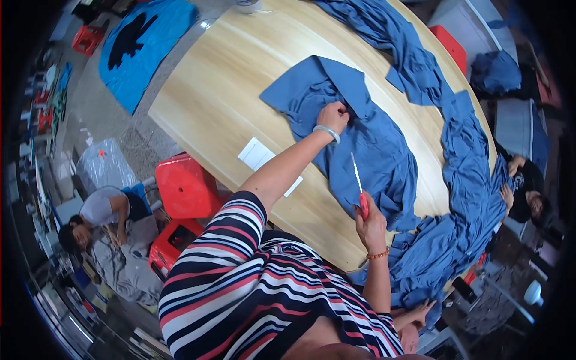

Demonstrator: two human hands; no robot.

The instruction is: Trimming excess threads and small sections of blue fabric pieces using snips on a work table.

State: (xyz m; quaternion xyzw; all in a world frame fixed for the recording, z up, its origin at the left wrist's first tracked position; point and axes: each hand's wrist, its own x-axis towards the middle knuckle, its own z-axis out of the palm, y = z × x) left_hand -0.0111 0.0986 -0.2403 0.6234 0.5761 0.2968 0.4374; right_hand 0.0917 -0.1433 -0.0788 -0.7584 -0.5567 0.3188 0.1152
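A blue garment (384, 150) lies rumpled on the pale wooden table (210, 78) in front of me. My left hand (333, 117) reaches across to its upper middle, fingers curled closed on the cloth; the fingertips are partly hidden. Lower down, over the garment's near edge, my right hand (372, 229) is wrapped around the red handle of slim scissors (358, 175). Their narrow metal blades look closed and point away from me, above the cloth. A white sheet of paper (257, 153) lies beside my left forearm, which covers part of it.
A long heap of blue garments (465, 162) runs along the table's right side. Red stools (187, 186) stand left of the table. One person (111, 210) sits at the left, another (528, 186) handles cloth at the right. Someone's hand (414, 315) shows at the lower right.
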